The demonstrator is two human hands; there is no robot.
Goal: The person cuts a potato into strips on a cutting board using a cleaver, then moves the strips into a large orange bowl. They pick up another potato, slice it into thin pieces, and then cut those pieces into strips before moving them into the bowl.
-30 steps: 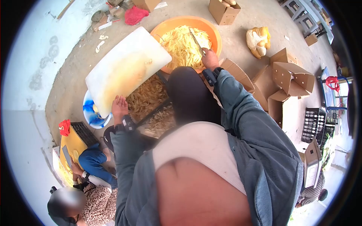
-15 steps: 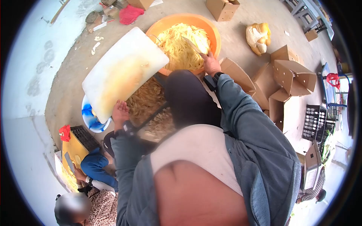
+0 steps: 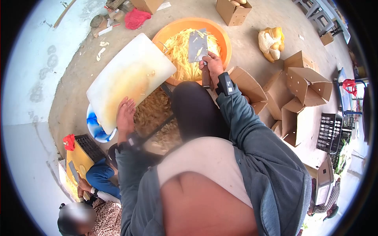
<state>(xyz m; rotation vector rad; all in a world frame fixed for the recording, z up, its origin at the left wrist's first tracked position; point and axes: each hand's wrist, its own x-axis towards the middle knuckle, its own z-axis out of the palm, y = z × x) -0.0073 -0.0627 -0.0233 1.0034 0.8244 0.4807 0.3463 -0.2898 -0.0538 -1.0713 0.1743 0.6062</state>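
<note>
My right hand point(image 3: 212, 66) is wrapped round the handle of a cleaver point(image 3: 198, 46). The broad blade, with a few pale bits on it, is above yellow shreds point(image 3: 179, 49) in an orange basin point(image 3: 225, 37). My left hand point(image 3: 126, 114), fingers spread, rests at the near edge of a white cutting board point(image 3: 136, 65). The board is stained yellow-brown and bears only a small scrap. Beneath its right side lie many brownish peelings point(image 3: 153, 106).
A blue and white basin point(image 3: 92, 124) is partly under the board. Open cardboard boxes point(image 3: 303, 84) stand at the right, a net bag point(image 3: 271, 43) behind them. At lower left, a co-worker point(image 3: 104, 214) holds another cleaver point(image 3: 73, 171). Black crates point(image 3: 328, 131) are far right.
The cleaver has turned from edge-on to showing its broad face, and my right hand has shifted slightly left. My left hand has moved a little up along the board's edge.
</note>
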